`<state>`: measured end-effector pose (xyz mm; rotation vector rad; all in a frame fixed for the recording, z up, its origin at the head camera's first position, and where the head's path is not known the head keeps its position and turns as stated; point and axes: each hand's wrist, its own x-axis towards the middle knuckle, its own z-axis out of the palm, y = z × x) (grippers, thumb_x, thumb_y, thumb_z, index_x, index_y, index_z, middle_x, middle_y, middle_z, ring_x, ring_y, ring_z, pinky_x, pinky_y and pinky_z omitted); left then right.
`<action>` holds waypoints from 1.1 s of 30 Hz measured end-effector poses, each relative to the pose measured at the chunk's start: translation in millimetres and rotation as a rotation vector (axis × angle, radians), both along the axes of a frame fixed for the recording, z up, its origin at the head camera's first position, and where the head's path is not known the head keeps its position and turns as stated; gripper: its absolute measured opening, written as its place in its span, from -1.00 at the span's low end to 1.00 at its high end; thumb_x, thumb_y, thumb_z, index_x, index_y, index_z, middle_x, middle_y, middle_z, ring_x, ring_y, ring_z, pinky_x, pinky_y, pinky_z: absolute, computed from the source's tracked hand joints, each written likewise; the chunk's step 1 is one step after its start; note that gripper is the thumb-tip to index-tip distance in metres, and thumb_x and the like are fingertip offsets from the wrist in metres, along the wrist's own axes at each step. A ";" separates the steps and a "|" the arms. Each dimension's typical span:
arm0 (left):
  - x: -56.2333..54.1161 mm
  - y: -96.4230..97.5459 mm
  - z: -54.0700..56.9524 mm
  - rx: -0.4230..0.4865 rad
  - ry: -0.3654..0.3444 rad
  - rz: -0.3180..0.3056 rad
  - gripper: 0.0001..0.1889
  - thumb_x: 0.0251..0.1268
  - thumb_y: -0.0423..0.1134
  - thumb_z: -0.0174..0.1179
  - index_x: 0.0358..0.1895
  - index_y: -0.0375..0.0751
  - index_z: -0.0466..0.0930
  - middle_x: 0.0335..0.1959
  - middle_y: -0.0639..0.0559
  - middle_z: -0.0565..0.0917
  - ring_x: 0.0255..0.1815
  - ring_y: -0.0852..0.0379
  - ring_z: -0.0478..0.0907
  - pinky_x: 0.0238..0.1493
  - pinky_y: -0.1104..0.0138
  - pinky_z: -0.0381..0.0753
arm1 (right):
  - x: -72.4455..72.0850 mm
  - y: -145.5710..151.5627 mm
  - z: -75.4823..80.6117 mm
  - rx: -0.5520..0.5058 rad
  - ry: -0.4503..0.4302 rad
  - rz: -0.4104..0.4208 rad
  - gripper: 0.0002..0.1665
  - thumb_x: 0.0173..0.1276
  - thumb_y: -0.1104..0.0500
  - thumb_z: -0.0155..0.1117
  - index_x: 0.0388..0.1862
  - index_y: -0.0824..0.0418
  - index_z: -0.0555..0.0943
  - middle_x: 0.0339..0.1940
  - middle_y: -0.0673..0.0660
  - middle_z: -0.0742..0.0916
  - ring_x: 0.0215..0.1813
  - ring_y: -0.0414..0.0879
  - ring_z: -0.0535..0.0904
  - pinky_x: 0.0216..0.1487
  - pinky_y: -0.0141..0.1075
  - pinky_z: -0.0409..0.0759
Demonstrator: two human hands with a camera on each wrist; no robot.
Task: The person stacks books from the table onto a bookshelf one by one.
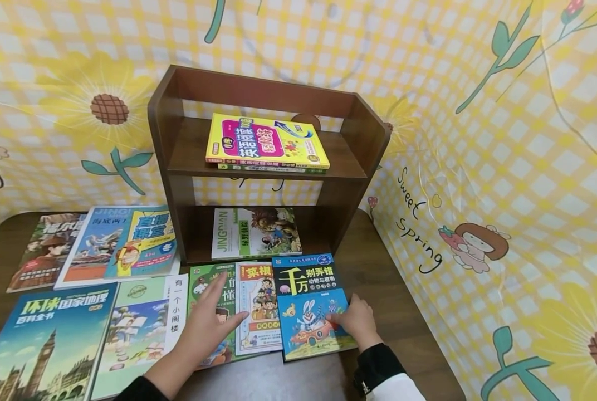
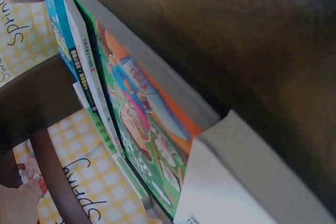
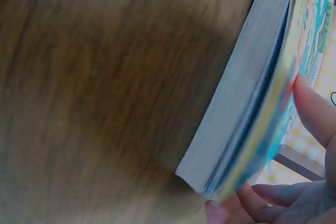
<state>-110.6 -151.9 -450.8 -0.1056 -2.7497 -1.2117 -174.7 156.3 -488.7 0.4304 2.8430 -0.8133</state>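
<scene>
In the head view, my right hand (image 1: 358, 320) pinches the right edge of a blue-covered children's book (image 1: 306, 328), thumb on the cover. The right wrist view shows the fingers (image 3: 257, 203) at the page edge, with the blue book's (image 3: 241, 87) cover bent slightly up from its pages. My left hand (image 1: 203, 320), fingers extended, is over a green book (image 1: 230, 292) and partly hides it; a gap shows between them in the left wrist view. Between the green and blue books lies a white-bordered comic-style book (image 1: 260, 306).
A brown two-tier shelf (image 1: 268, 174) stands behind the books. A yellow book (image 1: 268, 142) lies on its upper tier and a lion-covered book (image 1: 255, 233) on the lower. Several books, including a landmark-covered one (image 1: 43, 345), lie at left. Patterned fabric (image 1: 429, 167) encloses the table (image 1: 399, 312).
</scene>
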 end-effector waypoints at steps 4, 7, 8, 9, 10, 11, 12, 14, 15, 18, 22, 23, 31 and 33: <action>0.7 0.2 -3.7 0.011 -0.002 0.004 -0.03 0.11 -0.10 0.42 0.51 -0.29 0.03 0.46 -0.35 0.15 0.41 -0.38 0.15 0.24 -0.21 0.31 | -1.4 -2.5 -0.4 0.004 -0.045 -0.027 -0.15 0.06 0.04 0.56 0.19 0.48 0.41 -0.06 0.39 0.60 -0.07 0.21 0.49 0.07 0.13 0.54; 2.1 0.2 -6.0 0.014 -0.009 0.009 -0.03 0.11 -0.10 0.42 0.51 -0.28 0.03 0.46 -0.35 0.16 0.40 -0.38 0.15 0.24 -0.22 0.31 | -1.3 -3.2 -0.9 0.030 -0.088 -0.040 -0.30 0.06 0.03 0.55 0.02 0.46 0.50 -0.24 0.29 0.63 -0.24 0.12 0.52 -0.09 0.03 0.60; 2.7 0.1 -6.6 0.017 -0.012 0.010 -0.03 0.11 -0.10 0.42 0.51 -0.28 0.02 0.46 -0.35 0.16 0.40 -0.38 0.15 0.25 -0.21 0.30 | -1.4 -3.5 -0.8 0.037 -0.102 -0.044 -0.32 0.06 0.03 0.55 -0.01 0.45 0.53 -0.27 0.27 0.64 -0.26 0.10 0.52 -0.12 0.00 0.60; 3.1 0.0 -7.3 0.022 -0.016 0.011 -0.03 0.11 -0.11 0.42 0.51 -0.28 0.02 0.46 -0.34 0.16 0.40 -0.38 0.15 0.25 -0.21 0.30 | -1.6 -3.6 -0.8 0.050 -0.112 -0.043 -0.34 0.05 0.02 0.56 -0.04 0.44 0.55 -0.29 0.25 0.64 -0.28 0.09 0.51 -0.16 -0.02 0.59; 3.4 -0.3 -8.0 0.028 -0.018 0.013 -0.03 0.11 -0.12 0.42 0.51 -0.28 0.02 0.46 -0.34 0.16 0.40 -0.37 0.16 0.25 -0.21 0.30 | -2.2 -3.7 -0.6 0.059 -0.118 -0.045 -0.35 0.04 0.01 0.56 -0.06 0.43 0.57 -0.30 0.24 0.64 -0.29 0.08 0.51 -0.16 -0.03 0.59; 3.5 -0.7 -8.6 0.036 -0.022 0.014 -0.04 0.11 -0.13 0.41 0.51 -0.28 0.02 0.46 -0.34 0.16 0.40 -0.37 0.16 0.25 -0.21 0.31 | -2.8 -3.8 -0.1 0.063 -0.122 -0.044 -0.35 0.03 0.00 0.57 -0.06 0.43 0.57 -0.29 0.24 0.64 -0.29 0.08 0.51 -0.16 -0.02 0.58; 3.5 -1.1 -9.2 0.042 -0.024 0.015 -0.04 0.11 -0.13 0.41 0.51 -0.27 0.02 0.46 -0.34 0.16 0.40 -0.37 0.16 0.25 -0.21 0.31 | -3.9 -3.7 0.2 0.060 -0.124 -0.044 -0.35 0.02 0.01 0.58 -0.06 0.44 0.58 -0.28 0.25 0.64 -0.28 0.08 0.51 -0.14 -0.01 0.58; 3.1 -1.9 -10.1 0.048 -0.027 0.016 -0.05 0.12 -0.13 0.40 0.51 -0.27 0.02 0.46 -0.34 0.15 0.40 -0.38 0.15 0.25 -0.22 0.30 | -5.8 -3.4 2.3 0.048 -0.124 -0.043 -0.33 0.01 0.02 0.59 -0.06 0.46 0.57 -0.26 0.27 0.63 -0.26 0.10 0.50 -0.10 0.02 0.58; 2.7 -2.4 -10.6 0.050 -0.028 0.017 -0.05 0.13 -0.13 0.40 0.51 -0.27 0.02 0.46 -0.34 0.15 0.40 -0.38 0.15 0.25 -0.22 0.30 | -6.9 -3.0 3.0 0.042 -0.121 -0.041 -0.31 0.00 0.03 0.59 -0.05 0.48 0.57 -0.26 0.28 0.63 -0.25 0.11 0.50 -0.08 0.04 0.57; 1.7 -3.4 -10.9 0.050 -0.032 0.021 -0.05 0.13 -0.13 0.40 0.51 -0.28 0.02 0.46 -0.35 0.15 0.41 -0.38 0.13 0.26 -0.23 0.28 | -10.0 -1.8 4.7 0.015 -0.125 -0.046 -0.27 -0.01 0.04 0.60 -0.02 0.51 0.54 -0.24 0.32 0.62 -0.21 0.15 0.49 -0.02 0.08 0.55; 0.3 -4.1 -11.4 0.052 -0.041 0.027 -0.05 0.13 -0.11 0.40 0.51 -0.29 0.02 0.47 -0.34 0.14 0.43 -0.36 0.12 0.28 -0.20 0.27 | -12.1 -0.6 3.1 0.017 -0.142 -0.048 -0.23 -0.01 0.02 0.60 0.00 0.52 0.52 -0.22 0.34 0.60 -0.13 0.22 0.44 0.01 0.11 0.52; 0.1 -4.2 -11.5 0.052 -0.042 0.029 -0.05 0.13 -0.11 0.40 0.51 -0.30 0.02 0.46 -0.34 0.14 0.43 -0.36 0.11 0.28 -0.20 0.27 | -12.3 -0.3 2.6 0.020 -0.147 -0.046 -0.23 -0.01 0.01 0.59 0.00 0.53 0.52 -0.22 0.34 0.59 -0.12 0.23 0.42 0.01 0.12 0.51; 0.9 -4.4 -11.2 0.039 -0.052 0.028 -0.05 0.13 -0.11 0.40 0.50 -0.32 0.02 0.47 -0.35 0.13 0.43 -0.36 0.10 0.29 -0.18 0.27 | -11.2 4.4 3.5 -0.038 -0.178 -0.047 -0.21 0.04 0.00 0.57 0.03 0.54 0.47 -0.21 0.34 0.56 -0.11 0.22 0.43 0.01 0.10 0.50; 1.4 -4.4 -11.5 0.044 -0.057 0.027 -0.05 0.14 -0.11 0.40 0.50 -0.33 0.02 0.47 -0.35 0.13 0.44 -0.36 0.10 0.29 -0.18 0.27 | -10.6 8.1 3.8 -0.102 -0.182 -0.037 -0.20 0.06 0.04 0.55 0.06 0.58 0.43 -0.20 0.35 0.57 -0.14 0.19 0.46 0.02 0.07 0.51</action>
